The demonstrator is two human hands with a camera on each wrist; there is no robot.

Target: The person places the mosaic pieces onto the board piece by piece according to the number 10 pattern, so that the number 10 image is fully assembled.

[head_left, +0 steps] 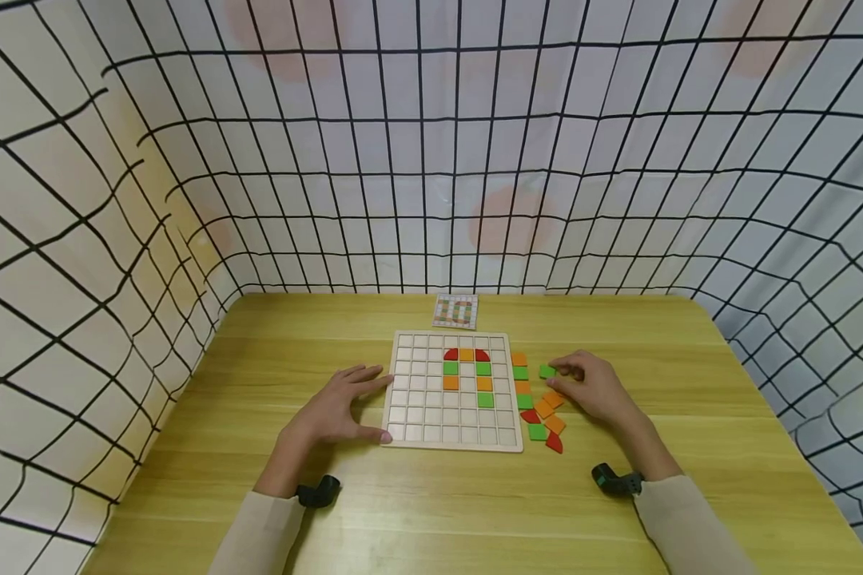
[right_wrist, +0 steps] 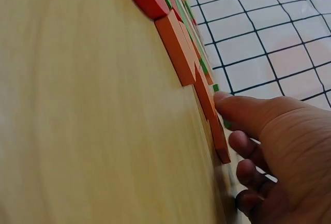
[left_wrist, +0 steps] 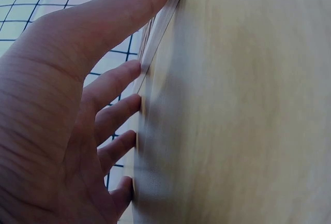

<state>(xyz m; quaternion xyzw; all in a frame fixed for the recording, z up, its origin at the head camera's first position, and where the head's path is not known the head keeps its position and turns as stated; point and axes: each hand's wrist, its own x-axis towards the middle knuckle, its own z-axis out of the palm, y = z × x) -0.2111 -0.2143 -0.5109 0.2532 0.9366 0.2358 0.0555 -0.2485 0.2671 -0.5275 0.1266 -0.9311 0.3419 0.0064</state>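
Observation:
A pale wooden grid board [head_left: 417, 413] lies on the table, with red, orange and green tiles set in an arch in its upper right cells. My left hand [head_left: 341, 406] rests at the board's left edge, fingers spread, thumb at the near corner; the left wrist view shows the thumb [left_wrist: 124, 12] against the rim. Right of the board, my right hand [head_left: 591, 386] pinches a green square tile [head_left: 546, 371] between thumb and fingers. In the right wrist view the thumb [right_wrist: 248, 111] hides most of that tile.
Loose orange tiles [head_left: 554, 424], red quarter-round tiles [head_left: 554, 442] and green tiles [head_left: 537, 432] lie between board and right hand. A column of tiles lines the board's right side. Behind the board lies a small pattern card [head_left: 455, 311]. A black grid on white sheeting surrounds the wooden table [head_left: 431, 511].

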